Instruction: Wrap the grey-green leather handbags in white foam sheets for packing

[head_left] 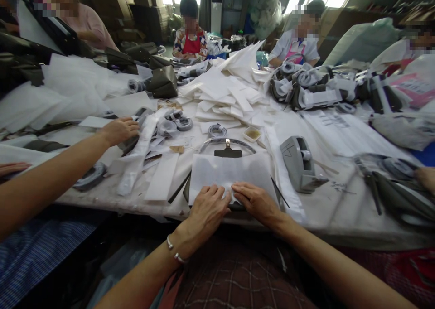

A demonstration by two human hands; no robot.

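A dark olive handbag (pixel 228 152) lies on the table edge in front of me, its looped handle wrapped in grey film. Over its body is a white sheet (pixel 207 166), with a dark flap and metal clasp showing above it. My left hand (pixel 209 207), a silver bangle at its wrist, has curled fingers closed on the sheet near its lower middle. Close beside it, my right hand (pixel 254 202) closes on the same sheet, fingers together. The fingertips nearly meet; my thumbs are partly hidden. Dark straps stick out on both sides of the bag.
Right of the bag stands a grey tape dispenser (pixel 299 164). A small tray (pixel 252 133) and a wrapped coil (pixel 216 130) lie behind it. White sheets (pixel 217 94) are heaped mid-table. A co-worker's arm (pixel 78 150) reaches in from the left; other people work across the table.
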